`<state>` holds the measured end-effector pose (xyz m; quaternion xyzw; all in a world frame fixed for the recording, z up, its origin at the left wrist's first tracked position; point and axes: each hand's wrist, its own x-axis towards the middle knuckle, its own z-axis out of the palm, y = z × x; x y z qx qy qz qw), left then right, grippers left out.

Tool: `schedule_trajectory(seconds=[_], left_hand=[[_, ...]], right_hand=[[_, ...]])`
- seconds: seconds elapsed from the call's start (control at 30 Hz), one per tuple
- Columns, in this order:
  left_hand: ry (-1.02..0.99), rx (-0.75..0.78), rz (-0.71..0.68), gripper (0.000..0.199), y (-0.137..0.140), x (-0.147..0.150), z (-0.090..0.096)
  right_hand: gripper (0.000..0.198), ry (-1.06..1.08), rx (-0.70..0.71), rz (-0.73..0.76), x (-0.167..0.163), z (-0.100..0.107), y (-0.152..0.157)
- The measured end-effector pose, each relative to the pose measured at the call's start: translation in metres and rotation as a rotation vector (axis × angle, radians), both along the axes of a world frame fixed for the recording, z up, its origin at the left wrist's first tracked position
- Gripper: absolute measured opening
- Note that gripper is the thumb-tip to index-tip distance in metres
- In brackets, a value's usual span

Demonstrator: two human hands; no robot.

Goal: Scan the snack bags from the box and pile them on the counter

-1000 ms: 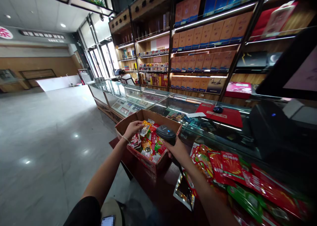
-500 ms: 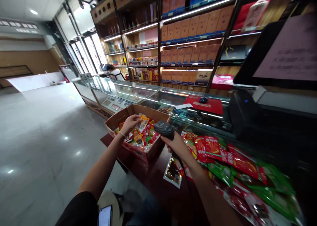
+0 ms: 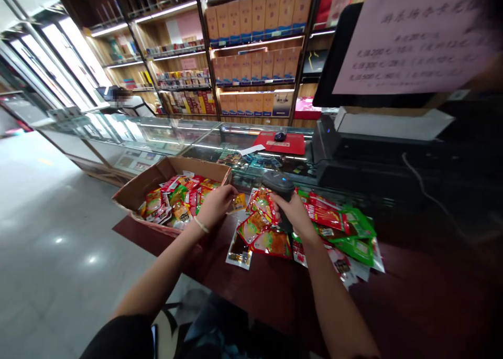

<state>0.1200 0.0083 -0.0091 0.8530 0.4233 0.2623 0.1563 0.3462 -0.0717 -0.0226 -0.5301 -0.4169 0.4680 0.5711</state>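
Note:
My left hand [image 3: 218, 204] is closed on a small orange snack packet [image 3: 237, 203], just past the right side of a cardboard box [image 3: 129, 183]. Inside the box lie many red, green and orange snack packets [image 3: 178, 194]. A black barcode scanner [image 3: 280, 183] is gripped by its handle in my right hand [image 3: 293, 212], its head pointing forward and left. Beneath and around the scanner, a pile of red and green snack packets [image 3: 271, 242] is spread over the dark red tabletop. A silver-edged packet [image 3: 239, 251] lies at the pile's left end.
A glass display counter [image 3: 165, 131] runs behind the table. On it are a red mat [image 3: 291, 144] and a computer mouse [image 3: 280, 136]. A monitor with a pink paper sign [image 3: 408, 44] stands at right. Boxed goods fill the shelves [image 3: 255, 44]. A person [image 3: 129, 105] is at the far left.
My left hand has come out of the box to the right, bringing the orange packet. The scanner remains in my right hand, now over the pile. The camera view has turned right.

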Motion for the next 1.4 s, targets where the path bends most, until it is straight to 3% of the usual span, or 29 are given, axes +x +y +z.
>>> schedule_trajectory(seconds=[0.17,0.33,0.43,0.6,0.7,0.77,0.97,1.1,1.2,1.4], left_hand=[[-0.24,-0.257,-0.002,0.014,0.007,0.041,-0.062],[-0.467,-0.471,0.07,0.032,0.013,0.058,-0.126],[-0.59,-0.585,-0.012,0.051,0.01,0.062,-0.143],[-0.602,-0.628,-0.122,0.069,0.01,0.067,-0.151],[-0.544,-0.63,-0.116,0.066,0.009,0.068,-0.144],[-0.505,-0.586,-0.107,0.06,0.005,0.066,-0.13],[-0.483,-0.405,-0.232,0.038,-0.013,0.044,-0.043],[-0.415,-0.197,-0.115,0.031,-0.01,0.005,0.006],[-0.364,-0.091,0.027,0.028,0.004,-0.035,0.018],[-0.348,0.009,0.293,0.027,0.03,-0.122,0.009]], right_hand=[[0.034,0.041,0.008,-0.041,0.017,0.004,-0.006],[0.036,0.04,0.03,-0.044,0.027,0.007,-0.01],[0.035,0.068,0.046,-0.039,0.03,0.008,-0.012],[0.035,0.055,0.044,-0.043,0.028,0.01,-0.012],[0.034,0.06,0.035,-0.062,0.026,0.011,-0.011],[0.034,0.052,0.035,-0.064,0.026,0.01,-0.011],[0.037,0.027,0.033,-0.057,0.016,0.0,-0.01],[0.039,0.094,0.039,0.003,-0.008,0.009,-0.006],[0.041,0.098,0.017,0.043,-0.035,0.018,0.004],[0.041,-0.006,0.048,0.216,-0.097,0.018,0.044]])
